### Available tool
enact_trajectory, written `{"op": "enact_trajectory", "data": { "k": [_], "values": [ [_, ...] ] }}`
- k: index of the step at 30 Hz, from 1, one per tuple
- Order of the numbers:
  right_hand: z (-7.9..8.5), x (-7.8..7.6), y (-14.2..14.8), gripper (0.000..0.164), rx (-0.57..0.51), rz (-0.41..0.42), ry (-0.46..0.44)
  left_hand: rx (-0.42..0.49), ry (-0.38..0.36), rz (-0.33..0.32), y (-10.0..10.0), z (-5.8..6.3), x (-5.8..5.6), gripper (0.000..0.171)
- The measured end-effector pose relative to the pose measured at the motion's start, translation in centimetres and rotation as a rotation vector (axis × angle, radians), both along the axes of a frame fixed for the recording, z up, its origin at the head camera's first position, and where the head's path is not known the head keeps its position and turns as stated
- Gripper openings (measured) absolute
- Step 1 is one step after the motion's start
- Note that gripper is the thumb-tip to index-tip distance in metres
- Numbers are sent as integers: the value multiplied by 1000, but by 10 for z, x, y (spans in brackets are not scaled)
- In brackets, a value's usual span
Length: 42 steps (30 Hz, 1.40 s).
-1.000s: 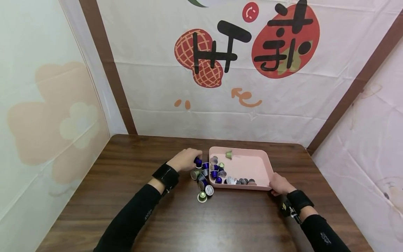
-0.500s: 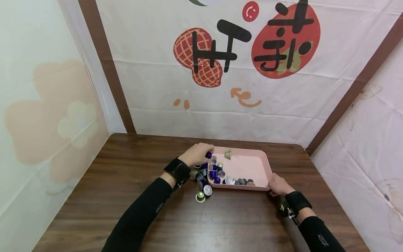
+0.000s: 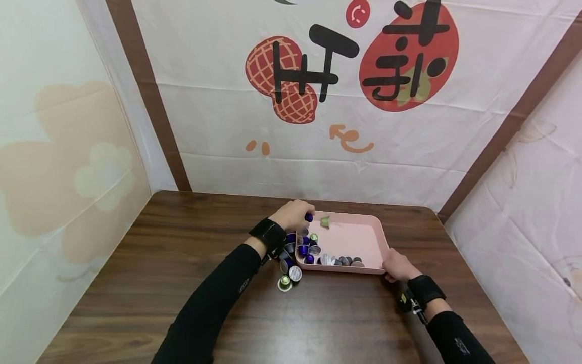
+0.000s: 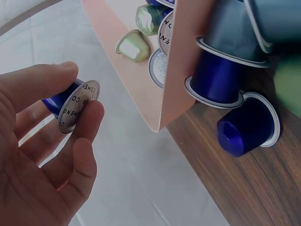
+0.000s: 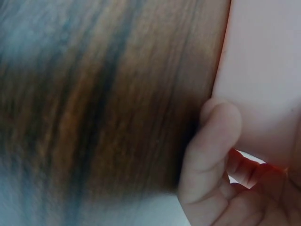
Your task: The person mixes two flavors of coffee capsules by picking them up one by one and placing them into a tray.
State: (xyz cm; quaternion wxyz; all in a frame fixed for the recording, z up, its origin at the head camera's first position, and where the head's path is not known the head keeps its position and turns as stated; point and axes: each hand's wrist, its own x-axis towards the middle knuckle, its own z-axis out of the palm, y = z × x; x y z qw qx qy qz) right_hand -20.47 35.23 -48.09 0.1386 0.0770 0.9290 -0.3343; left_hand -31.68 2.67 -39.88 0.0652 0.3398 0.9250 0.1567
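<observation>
pinching a blue capsule (image 4: 75, 107) between thumb and fingers, my left hand (image 3: 293, 214) hangs at the ten o'clock corner of the pink tray (image 3: 354, 238); my right hand (image 3: 399, 265) grips its four o'clock corner. outside, loose capsules (image 4: 217, 77) crowd eight to nine o'clock.

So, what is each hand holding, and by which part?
Left hand: blue capsule, pinched near its rim. Right hand: pink tray, by its near right corner.
</observation>
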Motion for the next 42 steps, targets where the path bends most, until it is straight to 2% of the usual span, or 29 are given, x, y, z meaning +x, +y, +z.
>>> {"op": "enact_trajectory", "data": {
  "k": [8,15,20,26,32,35,38,42],
  "values": [
    [-2,-1,1,38,5,-16,-34,-26,-56,-6,7,0,-9,24],
    [0,-1,0,41,0,3,7,-2,-86,9,12,-3,-14,26],
    [0,0,-2,40,-6,0,11,38,-60,10,9,-5,-18,26],
    [-2,2,0,40,-7,3,30,52,-33,24,-8,3,-22,22],
    [3,4,-1,41,-13,10,34,63,-38,24,-36,6,-21,6],
    [3,3,-2,41,-8,9,30,46,-69,15,-49,3,-20,6],
    [2,3,-2,40,0,4,20,-9,-112,3,-59,-1,-17,8],
    [1,3,-3,37,2,-5,15,-93,-175,-2,-64,-12,-16,19]
  ]
}}
